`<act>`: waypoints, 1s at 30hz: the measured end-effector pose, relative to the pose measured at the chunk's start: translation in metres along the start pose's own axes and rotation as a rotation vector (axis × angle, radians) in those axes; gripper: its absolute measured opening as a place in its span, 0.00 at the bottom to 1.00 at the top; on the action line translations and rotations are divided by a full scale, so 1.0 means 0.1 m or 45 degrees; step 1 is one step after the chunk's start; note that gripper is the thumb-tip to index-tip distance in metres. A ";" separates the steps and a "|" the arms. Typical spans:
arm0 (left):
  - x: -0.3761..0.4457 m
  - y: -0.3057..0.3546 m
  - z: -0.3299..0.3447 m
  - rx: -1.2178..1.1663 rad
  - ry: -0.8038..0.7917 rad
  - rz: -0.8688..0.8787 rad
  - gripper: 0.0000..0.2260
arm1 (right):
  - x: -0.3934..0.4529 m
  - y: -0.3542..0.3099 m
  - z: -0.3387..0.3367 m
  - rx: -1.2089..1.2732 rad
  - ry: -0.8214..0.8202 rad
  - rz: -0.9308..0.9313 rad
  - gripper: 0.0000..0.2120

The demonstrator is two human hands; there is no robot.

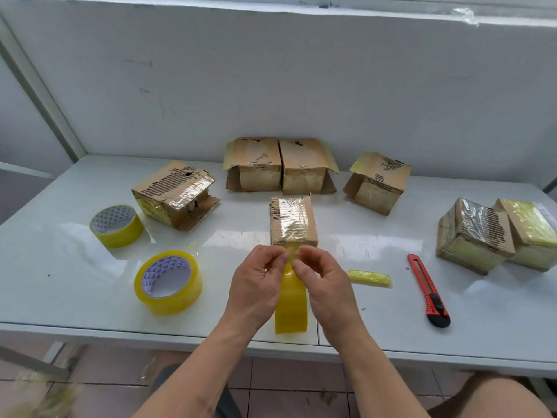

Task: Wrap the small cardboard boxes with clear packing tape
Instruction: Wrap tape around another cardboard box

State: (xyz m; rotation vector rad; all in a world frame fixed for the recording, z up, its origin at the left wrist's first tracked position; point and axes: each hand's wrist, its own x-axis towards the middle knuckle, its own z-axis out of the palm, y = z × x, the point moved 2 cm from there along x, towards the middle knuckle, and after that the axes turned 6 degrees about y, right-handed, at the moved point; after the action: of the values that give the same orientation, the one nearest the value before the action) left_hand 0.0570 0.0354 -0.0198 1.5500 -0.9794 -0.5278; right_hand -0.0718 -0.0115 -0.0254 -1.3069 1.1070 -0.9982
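A small cardboard box (292,221) with shiny tape over its top stands at the table's middle. Just in front of it, my left hand (256,289) and my right hand (321,285) pinch the upper end of a yellowish strip of tape (291,312) between thumbs and fingertips. The strip hangs down between my wrists to the table's front edge. Whether its top end touches the box I cannot tell. Two rolls of tape lie to the left: one near (168,282), one farther back (116,226).
Other cardboard boxes stand behind: one at the left (174,193), a pair at the back (280,164), one right of them (378,182), two taped ones at the far right (494,233). A red utility knife (428,289) and a crumpled tape wad (369,278) lie right of my hands.
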 end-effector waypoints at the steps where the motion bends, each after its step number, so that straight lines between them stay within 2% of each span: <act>1: 0.00 -0.02 0.00 -0.023 0.001 0.009 0.05 | 0.00 0.01 0.00 0.043 0.016 0.045 0.09; 6: -0.04 -0.08 -0.02 -0.085 0.026 0.204 0.06 | 0.01 -0.01 0.02 0.179 0.028 0.164 0.10; 11: -0.06 -0.07 -0.02 -0.040 0.063 0.312 0.04 | -0.01 -0.03 0.04 0.175 0.039 0.202 0.05; 14: -0.04 -0.03 0.01 0.027 0.004 0.262 0.17 | 0.00 -0.03 0.03 0.176 0.050 0.253 0.07; 16: -0.04 -0.03 0.03 0.115 0.037 0.324 0.23 | 0.01 -0.04 0.00 0.166 0.053 0.281 0.08; 20: -0.05 -0.01 0.02 0.211 0.107 0.617 0.12 | 0.04 -0.07 -0.02 0.174 0.024 0.308 0.09; 22: -0.03 0.01 0.01 0.270 0.071 0.610 0.10 | 0.04 -0.08 -0.03 0.184 0.013 0.293 0.09; 24: -0.01 0.00 0.01 0.316 0.045 0.534 0.13 | 0.03 -0.07 -0.03 0.208 -0.010 0.273 0.09; 30: -0.02 -0.02 0.03 0.202 0.018 0.418 0.13 | 0.02 -0.09 -0.07 0.209 -0.025 0.217 0.08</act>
State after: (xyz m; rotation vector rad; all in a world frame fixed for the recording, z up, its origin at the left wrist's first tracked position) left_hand 0.0539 0.0352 -0.0232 1.4887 -1.2598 -0.2122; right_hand -0.0777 -0.0155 -0.0166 -1.0701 1.0787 -0.9266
